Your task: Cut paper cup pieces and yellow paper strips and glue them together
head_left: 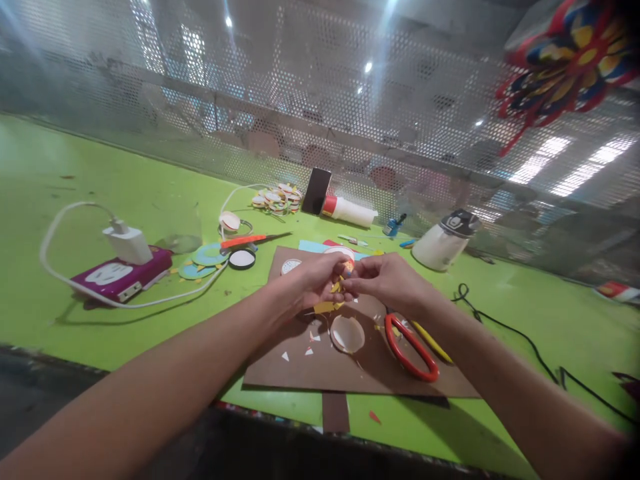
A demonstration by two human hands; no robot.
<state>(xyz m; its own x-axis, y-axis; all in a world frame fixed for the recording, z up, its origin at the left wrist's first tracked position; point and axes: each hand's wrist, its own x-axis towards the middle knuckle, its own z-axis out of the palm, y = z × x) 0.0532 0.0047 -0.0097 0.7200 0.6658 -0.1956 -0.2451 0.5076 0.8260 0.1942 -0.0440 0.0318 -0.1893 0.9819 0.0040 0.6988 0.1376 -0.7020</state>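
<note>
My left hand [323, 279] and my right hand [385, 279] meet above a brown board [310, 373]. Their fingers are closed around a small yellow paper piece [338, 285], partly hidden by the fingertips. Below them on the board sit a yellow strip [326, 308], a shallow round pale dish or lid [347, 335] and white paper scraps [285, 357]. Red-handled scissors [429, 373] lie beneath my right forearm, beside a yellow stick-like tool [434, 344]. Just behind my hands is a white disc with a red rim [340, 251].
A purple power strip [123, 275] with a white charger and cable stands left. Nearby are blue-yellow paper discs [203, 263] and an orange-handled cutter [245, 241]. Farther back are a phone [317, 191], stacked paper cups [353, 212], a blue bottle [391, 227] and a white jar [443, 243].
</note>
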